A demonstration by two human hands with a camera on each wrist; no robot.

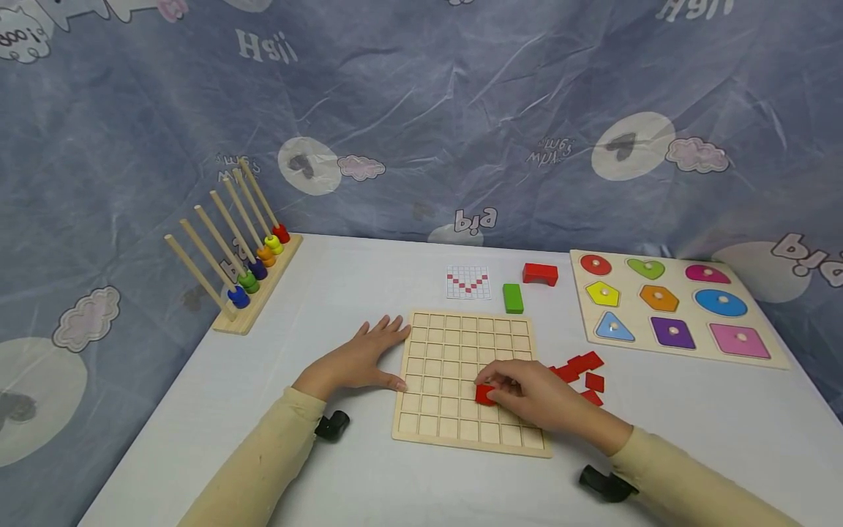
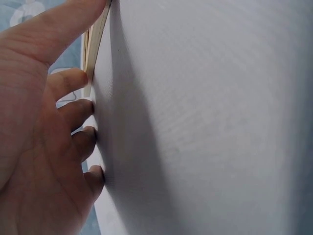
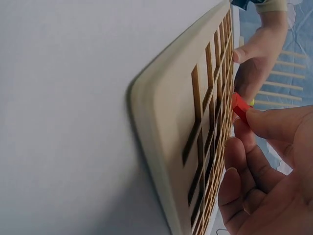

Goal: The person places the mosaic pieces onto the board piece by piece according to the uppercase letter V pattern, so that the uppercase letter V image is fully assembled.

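A wooden grid board [image 1: 435, 366] with square recesses lies flat on the white table. My right hand [image 1: 536, 394] pinches a red square tile [image 1: 485, 394] between thumb and fingers, low over the board's middle. In the right wrist view the tile [image 3: 240, 108] is tilted, its edge toward the grid. My left hand [image 1: 362, 357] rests at the board's left side with fingers spread, thumb and index fingertip at the edge. Several loose red tiles [image 1: 595, 383] lie beyond the right edge of the board, partly hidden behind my right hand.
Behind the board are a pattern card [image 1: 468, 282], a green block [image 1: 513, 298] and a red arch block [image 1: 540, 274]. A shape puzzle board [image 1: 632, 333] lies at the right. At the back left stands a peg rack [image 1: 245, 319] with coloured beads.
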